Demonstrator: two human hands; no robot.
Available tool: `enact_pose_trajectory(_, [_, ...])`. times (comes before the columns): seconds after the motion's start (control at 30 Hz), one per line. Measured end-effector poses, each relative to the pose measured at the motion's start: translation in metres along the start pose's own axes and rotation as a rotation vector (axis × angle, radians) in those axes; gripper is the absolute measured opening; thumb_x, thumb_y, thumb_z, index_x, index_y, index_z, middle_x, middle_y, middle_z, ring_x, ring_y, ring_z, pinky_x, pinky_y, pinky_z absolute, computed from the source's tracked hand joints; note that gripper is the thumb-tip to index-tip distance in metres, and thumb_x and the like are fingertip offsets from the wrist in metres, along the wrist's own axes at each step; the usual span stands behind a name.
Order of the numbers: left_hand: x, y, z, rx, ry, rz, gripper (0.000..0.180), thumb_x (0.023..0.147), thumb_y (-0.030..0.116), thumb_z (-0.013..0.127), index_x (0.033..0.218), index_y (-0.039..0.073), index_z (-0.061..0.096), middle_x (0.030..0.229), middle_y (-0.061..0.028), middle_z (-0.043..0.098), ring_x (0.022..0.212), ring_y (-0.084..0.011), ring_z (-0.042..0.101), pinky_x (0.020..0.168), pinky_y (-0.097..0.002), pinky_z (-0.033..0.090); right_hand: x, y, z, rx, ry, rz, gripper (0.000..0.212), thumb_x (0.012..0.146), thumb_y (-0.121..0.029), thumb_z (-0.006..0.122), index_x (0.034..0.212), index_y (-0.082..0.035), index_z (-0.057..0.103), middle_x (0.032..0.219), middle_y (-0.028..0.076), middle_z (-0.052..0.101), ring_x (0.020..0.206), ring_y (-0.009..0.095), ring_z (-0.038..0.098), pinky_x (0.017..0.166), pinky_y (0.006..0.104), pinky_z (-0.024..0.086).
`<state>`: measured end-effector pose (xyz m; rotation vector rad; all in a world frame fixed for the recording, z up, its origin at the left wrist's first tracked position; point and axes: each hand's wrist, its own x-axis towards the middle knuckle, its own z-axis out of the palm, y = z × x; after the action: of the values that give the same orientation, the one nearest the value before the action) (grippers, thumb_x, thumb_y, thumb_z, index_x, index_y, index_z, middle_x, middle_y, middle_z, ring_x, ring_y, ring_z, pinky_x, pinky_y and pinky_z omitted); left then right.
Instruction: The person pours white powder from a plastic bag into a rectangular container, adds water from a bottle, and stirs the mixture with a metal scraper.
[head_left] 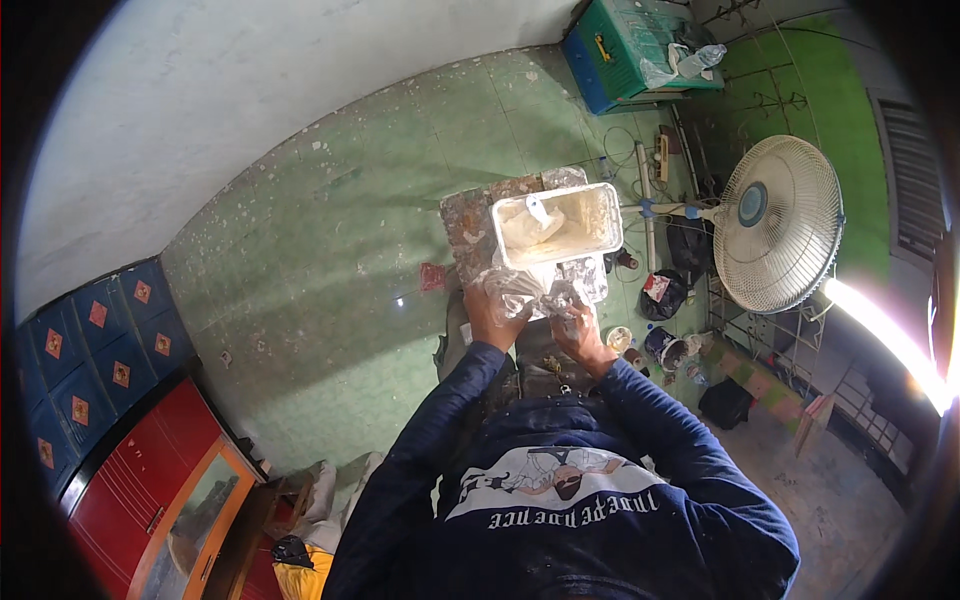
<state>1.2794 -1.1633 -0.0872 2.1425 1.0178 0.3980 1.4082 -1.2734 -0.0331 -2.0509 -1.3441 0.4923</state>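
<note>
Left hand and right hand both pinching crumpled clear plastic, near side of white tub. Tub sits on stained bench, pale powdery stuff inside. Far off, green-and-blue cabinet with see-through wrap on top.

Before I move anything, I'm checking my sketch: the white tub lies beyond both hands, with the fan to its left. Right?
No: in the head view the fan is to the right; the white tub lies beyond the left hand and right hand.
</note>
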Motion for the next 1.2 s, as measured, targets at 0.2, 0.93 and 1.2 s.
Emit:
enact_pose_trajectory(0.2, [-0.004,0.009,0.001,-0.251,0.174,0.235,0.034,0.057,0.015,0.082,0.088,0.009,0.069,0.099,-0.0086,0.064,0.105,-0.0319,0.054,0.092,-0.0435,0.042,-0.008,-0.004,-0.01,0.142,0.058,0.025,0.023,0.074,-0.004,0.06,0.096,-0.005,0.068,0.099,0.016,0.063,0.09,0.034,0.062,0.077,0.0392,0.051])
enact_pose_trajectory(0.93, [0.025,0.019,-0.004,-0.474,0.151,0.319,0.023,0.064,0.008,0.076,0.086,0.012,0.072,0.09,-0.0028,0.069,0.098,-0.0265,0.056,0.088,-0.0397,0.043,0.031,0.002,-0.029,0.424,-0.109,0.479,0.021,0.078,-0.018,0.065,0.093,-0.003,0.07,0.086,0.008,0.068,0.076,0.014,0.061,0.072,0.0299,0.048])
enact_pose_trajectory(1.2, [0.021,0.022,0.0,-0.51,0.151,0.216,0.024,0.063,0.006,0.076,0.086,0.011,0.071,0.096,-0.0042,0.066,0.103,-0.0279,0.053,0.088,-0.0397,0.042,0.025,-0.007,-0.017,0.574,0.04,0.508,0.017,0.08,-0.007,0.064,0.094,0.001,0.064,0.086,0.005,0.067,0.078,0.011,0.059,0.073,0.0281,0.048])
